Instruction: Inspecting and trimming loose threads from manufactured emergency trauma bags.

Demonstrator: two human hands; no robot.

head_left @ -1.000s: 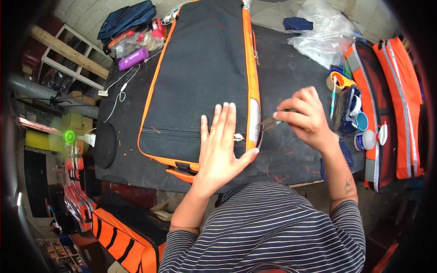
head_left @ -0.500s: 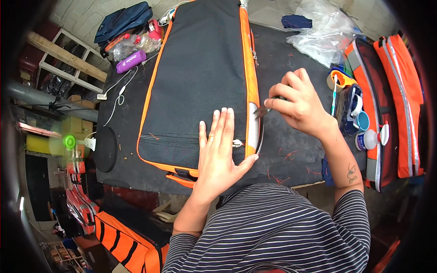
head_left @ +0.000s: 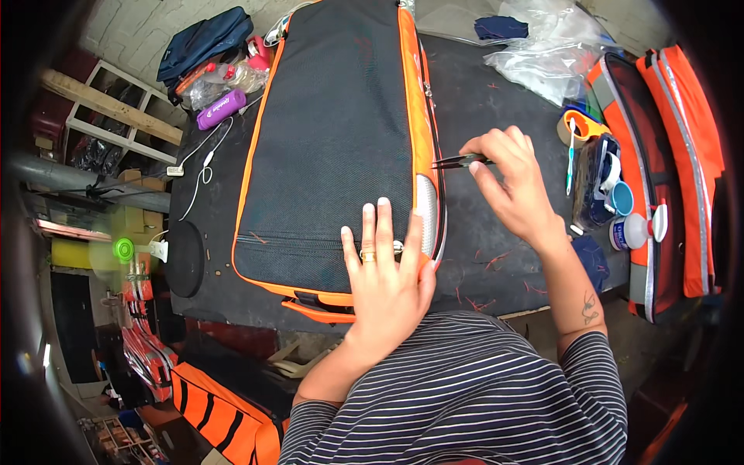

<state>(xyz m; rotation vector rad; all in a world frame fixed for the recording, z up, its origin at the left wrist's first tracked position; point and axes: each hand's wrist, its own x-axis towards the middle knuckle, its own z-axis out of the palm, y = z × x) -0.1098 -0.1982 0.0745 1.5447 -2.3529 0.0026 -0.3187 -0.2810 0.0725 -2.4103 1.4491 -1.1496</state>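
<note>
1. Spreading under the work, the matte black surface (head_left: 484, 221) carries a large rectangular black mesh-faced bag with orange edging.
2. That bag (head_left: 333, 132) lies flat, long side running away from the person, its near end in front of the striped shirt (head_left: 457, 380).
3. To the right, two upright-leaning orange fabric pieces with silver reflective bands (head_left: 682, 170) stand well apart from the bag.
4. Of the two hands, the left hand (head_left: 385, 287) rests palm down across the bag's near right corner, fingers spread wide and gripping nothing; it seems to serve as the steadying weight.
5. The right hand (head_left: 511, 186) is closed around a small tool, just beyond the bag's right edge.
6. A pale, narrow textured panel (head_left: 425, 205) sits in that edge, near the left fingertips.
7. The tool, dark slim metal snips (head_left: 453, 162), points at the orange edging above the panel; whether the tips touch it, I cannot tell from this angle. The step in hand looks like close snipping along this side, so the next move calls for careful tip placement, sparing edging and mesh.
8. Thin red thread scraps (head_left: 474, 304) lie on the surface near the person.
</note>
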